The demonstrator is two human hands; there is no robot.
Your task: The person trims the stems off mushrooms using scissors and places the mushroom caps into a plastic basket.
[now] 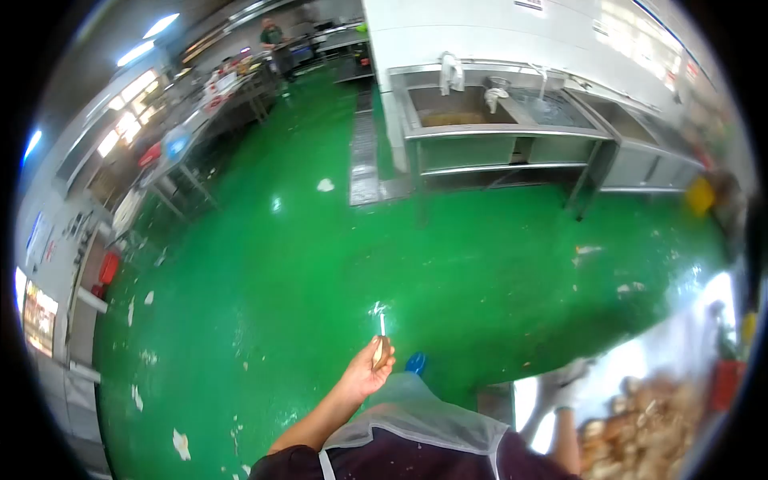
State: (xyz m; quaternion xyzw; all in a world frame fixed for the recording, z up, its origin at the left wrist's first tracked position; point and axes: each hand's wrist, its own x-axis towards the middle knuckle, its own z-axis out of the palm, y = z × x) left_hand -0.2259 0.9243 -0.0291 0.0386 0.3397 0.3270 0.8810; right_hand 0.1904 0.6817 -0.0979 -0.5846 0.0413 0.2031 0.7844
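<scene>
My left hand [370,370] is bare and closed around the brown handle of a small knife [382,326], held out in front of my apron. The narrow, bright blade points away from me, above the green floor. Off to my right, my right hand [570,382] appears to wear a pale glove. It is over the shiny metal table [640,348], beside a heap of brown and cream chunks [640,432]. The hand is blurred, so its fingers cannot be made out. What kind of food the chunks are is also unclear.
A steel sink unit [512,132] with running water stands against the white wall. A floor drain grate [364,160] runs left of it. Long work tables [192,120] line the left side, and another person [276,44] stands far back. White scraps [182,444] litter the wet floor.
</scene>
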